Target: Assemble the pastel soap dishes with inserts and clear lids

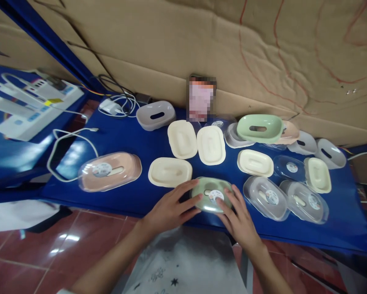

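A green soap box [208,184] with a clear lid and a round label lies at the table's front edge, between both hands. My left hand [171,209] grips its left side, fingertips on the lid. My right hand [240,220] holds the right side, with fingers over the lid near the label. Left of them lies a cream oval tray [170,172], and behind are two more cream trays [182,139] [211,145]. To the right sit two lidded grey soap boxes [265,198] [304,202].
A lidded peach soap box [110,171] stands at left beside a white cable [50,157]. A green soap box body [243,124] rests on other parts at the back right. A blurred phone [202,98] leans on the cardboard wall [159,53]. A power strip [39,114] lies far left.
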Demonstrator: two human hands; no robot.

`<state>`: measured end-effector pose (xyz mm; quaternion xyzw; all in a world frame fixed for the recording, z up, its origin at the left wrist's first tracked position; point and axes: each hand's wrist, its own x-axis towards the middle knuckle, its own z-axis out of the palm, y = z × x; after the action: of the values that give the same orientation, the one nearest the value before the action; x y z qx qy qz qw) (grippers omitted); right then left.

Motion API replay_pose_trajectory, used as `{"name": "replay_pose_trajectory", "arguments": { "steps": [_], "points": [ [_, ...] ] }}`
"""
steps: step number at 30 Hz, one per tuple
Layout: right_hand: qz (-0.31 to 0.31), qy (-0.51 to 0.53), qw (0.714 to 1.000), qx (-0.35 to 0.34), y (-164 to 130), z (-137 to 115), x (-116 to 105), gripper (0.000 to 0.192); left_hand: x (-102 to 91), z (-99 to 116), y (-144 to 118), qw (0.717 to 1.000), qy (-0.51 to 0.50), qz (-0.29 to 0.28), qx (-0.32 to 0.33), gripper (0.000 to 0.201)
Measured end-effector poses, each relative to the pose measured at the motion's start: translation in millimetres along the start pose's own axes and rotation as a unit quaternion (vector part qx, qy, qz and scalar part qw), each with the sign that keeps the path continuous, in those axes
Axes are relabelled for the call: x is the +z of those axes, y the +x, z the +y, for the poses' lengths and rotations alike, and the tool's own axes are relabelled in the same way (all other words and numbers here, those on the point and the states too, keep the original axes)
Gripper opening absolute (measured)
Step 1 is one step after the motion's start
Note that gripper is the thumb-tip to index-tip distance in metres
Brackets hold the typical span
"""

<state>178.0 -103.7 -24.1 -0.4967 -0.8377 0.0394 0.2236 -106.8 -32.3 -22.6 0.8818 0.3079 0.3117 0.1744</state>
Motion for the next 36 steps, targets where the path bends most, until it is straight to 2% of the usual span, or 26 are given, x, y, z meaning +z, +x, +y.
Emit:
{"name": "replay_pose_trajectory", "arguments": {
  "steps": [5,9,11,13,16,18,23,29,31,33,36],
  "points": [
    [-0.01,-0.034,0.999,-0.005,6,1,-3,0.053,-4.2,6,5,1.0,-0.002,-0.019,-0.014,0.042],
    [-0.003,-0.065,0.998,-0.003,9,-4,-4,0.055,-13.5,10,5,0.997,0.066,-0.048,-0.007,0.043],
    [-0.005,-0.074,0.997,0.013,13,-7,-5,0.059,-19.5,6,1,0.99,0.133,-0.042,-0.036,0.047],
    [-0.006,-0.077,0.996,0.042,18,-10,-8,0.062,-25.7,0,-5,0.976,0.193,-0.025,-0.093,0.046],
    [0.002,-0.082,0.993,0.087,29,-12,-12,0.063,-32.9,-4,-18,0.969,0.214,-0.015,-0.125,0.028],
    [0.011,-0.082,0.992,0.098,38,-12,-13,0.062,-34.6,1,-26,0.976,0.188,-0.016,-0.109,0.02],
    [-0.005,-0.082,0.994,0.066,60,-16,-12,0.063,-28.0,19,-44,0.991,0.104,-0.027,-0.073,0.021],
    [-0.041,-0.039,0.998,0.035,91,-22,-20,0.054,-17.4,24,-47,0.997,0.054,-0.035,-0.038,0.015],
    [-0.018,-0.006,0.999,0.05,111,-13,-21,0.046,-14.4,26,-46,0.998,0.044,-0.041,-0.021,0.013],
    [0.033,0.009,0.995,0.092,136,1,-14,0.043,-10.5,30,-43,0.998,0.035,-0.049,-0.003,0.011],
    [0.08,-0.006,0.983,0.167,174,24,3,0.053,-2.0,37,-36,0.997,0.037,-0.066,0.027,0.01]
  ]
}}
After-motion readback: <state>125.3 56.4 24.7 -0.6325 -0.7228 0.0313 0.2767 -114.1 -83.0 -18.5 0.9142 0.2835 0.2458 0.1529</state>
